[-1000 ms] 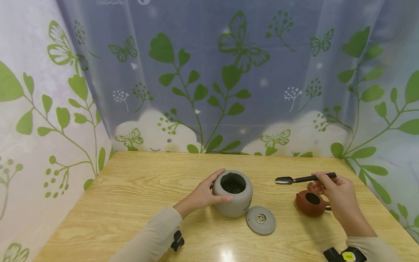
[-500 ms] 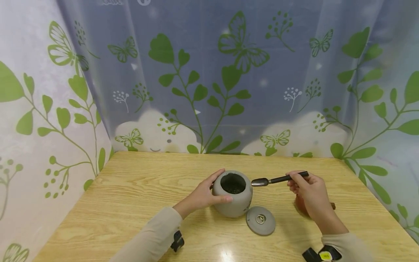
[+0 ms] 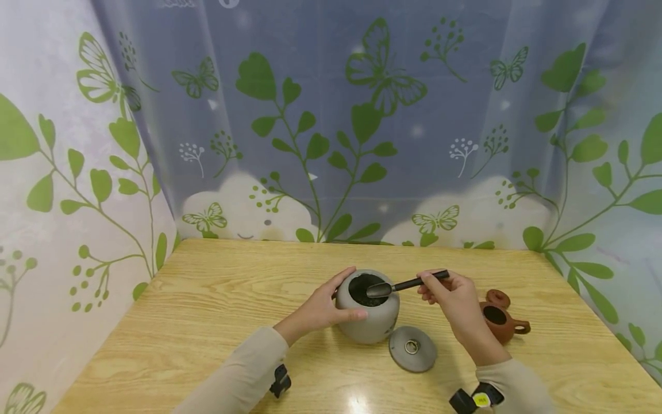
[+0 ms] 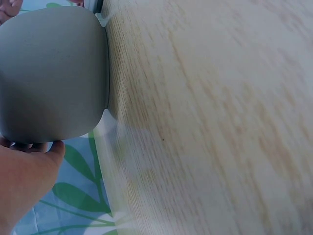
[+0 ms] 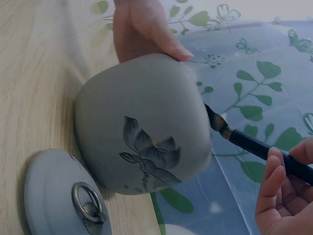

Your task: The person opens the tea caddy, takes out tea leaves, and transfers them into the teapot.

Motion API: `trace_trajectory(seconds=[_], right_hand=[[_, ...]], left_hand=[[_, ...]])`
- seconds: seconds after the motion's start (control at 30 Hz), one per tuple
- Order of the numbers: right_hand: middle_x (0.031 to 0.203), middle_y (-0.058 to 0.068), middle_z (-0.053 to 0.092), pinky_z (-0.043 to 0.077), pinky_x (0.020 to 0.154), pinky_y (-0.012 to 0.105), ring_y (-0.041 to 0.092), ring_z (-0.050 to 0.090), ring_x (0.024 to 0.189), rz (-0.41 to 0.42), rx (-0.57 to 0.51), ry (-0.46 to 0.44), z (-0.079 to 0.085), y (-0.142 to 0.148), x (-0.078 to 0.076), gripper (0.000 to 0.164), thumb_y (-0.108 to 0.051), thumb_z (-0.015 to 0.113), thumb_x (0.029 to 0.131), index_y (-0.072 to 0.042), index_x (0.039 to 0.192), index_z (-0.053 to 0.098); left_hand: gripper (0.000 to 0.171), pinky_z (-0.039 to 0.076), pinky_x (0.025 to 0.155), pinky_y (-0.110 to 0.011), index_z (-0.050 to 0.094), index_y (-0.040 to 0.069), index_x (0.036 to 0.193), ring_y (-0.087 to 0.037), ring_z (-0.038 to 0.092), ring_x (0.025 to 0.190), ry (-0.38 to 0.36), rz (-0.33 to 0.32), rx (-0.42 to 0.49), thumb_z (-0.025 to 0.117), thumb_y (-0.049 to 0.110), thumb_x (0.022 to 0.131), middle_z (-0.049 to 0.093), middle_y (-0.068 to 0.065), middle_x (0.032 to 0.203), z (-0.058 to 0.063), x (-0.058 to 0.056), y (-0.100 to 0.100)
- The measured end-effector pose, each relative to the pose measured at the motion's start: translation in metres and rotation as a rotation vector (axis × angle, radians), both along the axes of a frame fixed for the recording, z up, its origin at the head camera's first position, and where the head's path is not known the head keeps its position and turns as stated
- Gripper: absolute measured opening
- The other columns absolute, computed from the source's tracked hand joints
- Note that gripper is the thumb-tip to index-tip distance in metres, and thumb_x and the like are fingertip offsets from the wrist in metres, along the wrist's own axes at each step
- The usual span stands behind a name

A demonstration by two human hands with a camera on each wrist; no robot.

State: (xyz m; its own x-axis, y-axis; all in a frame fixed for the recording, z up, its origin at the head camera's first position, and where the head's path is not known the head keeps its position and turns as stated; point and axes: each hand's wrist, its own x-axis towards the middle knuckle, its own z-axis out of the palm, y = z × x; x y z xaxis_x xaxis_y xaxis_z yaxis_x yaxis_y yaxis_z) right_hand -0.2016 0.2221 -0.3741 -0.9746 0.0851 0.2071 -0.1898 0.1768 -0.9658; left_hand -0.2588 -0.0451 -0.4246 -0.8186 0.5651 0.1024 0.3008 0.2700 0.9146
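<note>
A round grey jar (image 3: 362, 329) stands on the table with its mouth uncovered and dark contents inside. My left hand (image 3: 322, 306) grips its left side, thumb along the front below the rim; in the left wrist view the fingers (image 4: 57, 149) wrap its side. My right hand (image 3: 457, 302) pinches the black handle of a small metal scoop (image 3: 380, 290), whose bowl is over the jar's mouth. The right wrist view shows a dark flower painted on the jar (image 5: 139, 98) and the scoop tip hidden behind the rim.
The jar's grey lid (image 3: 421, 357), with a metal ring, lies just right of the jar. A reddish-brown teapot (image 3: 508, 330) stands farther right, uncovered, partly behind the right hand. Its small lid (image 3: 499, 298) is behind it. A patterned curtain (image 3: 331, 144) hangs behind the table (image 3: 233, 276).
My right hand has carried the scoop leftward from above the teapot to the jar's mouth, bringing the teapot back into sight. The left hand and the jar have stayed put.
</note>
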Motion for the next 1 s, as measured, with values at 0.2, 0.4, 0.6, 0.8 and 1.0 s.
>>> trace_trajectory(seconds=[0.2, 0.4, 0.6, 0.8, 1.0], right_hand=[[0.073, -0.001, 0.067, 0.054, 0.064, 0.026, 0.011, 0.062, 0.067, -0.009, 0.093, 0.058, -0.003, -0.013, -0.008, 0.033, -0.024, 0.063, 0.095, 0.007, 0.104, 0.066], [0.080, 0.012, 0.069, 0.054, 0.065, 0.024, 0.016, 0.065, 0.072, -0.035, 0.175, 0.062, -0.009, -0.024, -0.015, 0.027, -0.025, 0.064, 0.094, -0.001, 0.104, 0.071], [0.086, 0.009, 0.072, 0.050, 0.062, 0.023, 0.012, 0.065, 0.074, -0.053, 0.283, 0.124, -0.015, -0.032, -0.019, 0.021, -0.026, 0.065, 0.093, -0.008, 0.102, 0.074], [0.089, 0.004, 0.072, 0.051, 0.063, 0.023, 0.011, 0.063, 0.073, -0.052, 0.371, 0.180, -0.018, -0.037, -0.020, 0.020, -0.026, 0.065, 0.093, -0.009, 0.100, 0.075], [0.090, 0.003, 0.072, 0.052, 0.062, 0.023, 0.011, 0.064, 0.071, -0.025, 0.437, 0.250, -0.021, -0.042, -0.023, 0.015, -0.020, 0.068, 0.091, -0.009, 0.098, 0.074]], left_hand=[[0.090, 0.038, 0.106, -0.048, 0.024, 0.035, 0.151, -0.026, 0.036, 0.137, -0.004, -0.002, 0.012, 0.078, 0.042, 0.079, 0.029, 0.001, 0.154, -0.002, -0.001, 0.000], [0.090, 0.037, 0.106, -0.048, 0.025, 0.034, 0.151, -0.025, 0.035, 0.138, -0.006, 0.002, 0.007, 0.078, 0.043, 0.079, 0.028, 0.001, 0.155, -0.002, -0.001, 0.000], [0.090, 0.036, 0.107, -0.048, 0.025, 0.033, 0.151, -0.025, 0.034, 0.138, -0.003, 0.007, 0.005, 0.078, 0.041, 0.079, 0.028, 0.001, 0.155, -0.001, 0.000, 0.001], [0.090, 0.036, 0.107, -0.049, 0.024, 0.032, 0.152, -0.025, 0.034, 0.138, 0.002, 0.000, 0.004, 0.077, 0.043, 0.079, 0.028, 0.001, 0.155, 0.001, 0.000, 0.001], [0.091, 0.033, 0.109, -0.048, 0.023, 0.031, 0.152, -0.022, 0.031, 0.140, -0.001, -0.008, 0.008, 0.077, 0.043, 0.080, 0.026, 0.002, 0.156, 0.001, 0.001, 0.000]])
